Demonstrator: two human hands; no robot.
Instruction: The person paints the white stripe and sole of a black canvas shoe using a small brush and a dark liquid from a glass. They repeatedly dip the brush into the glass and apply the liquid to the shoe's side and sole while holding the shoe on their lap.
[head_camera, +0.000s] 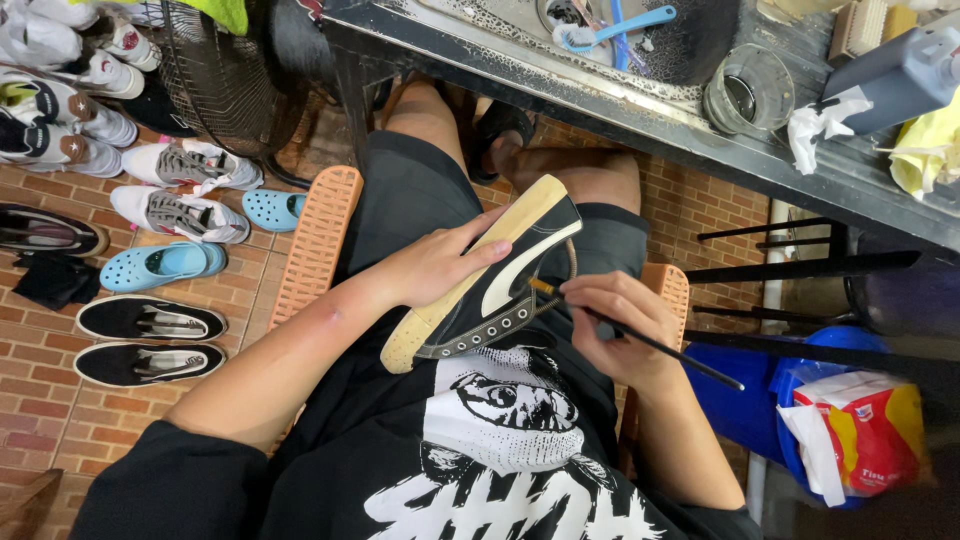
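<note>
Across the person's lap, below the near edge of the dark worktable (600, 95), a black sneaker (500, 290) lies on its side, tan sole turned outward and white side stripe facing up, so the painted panel is open to the brush. The left hand (435, 265) grips the sole edge, apparently to steady the shoe. The right hand (620, 325) pinches a thin paintbrush (640, 335) like a pen, bristles touching the stripe's edge. Pairs of shoes (165, 215) line the brick floor alongside.
</note>
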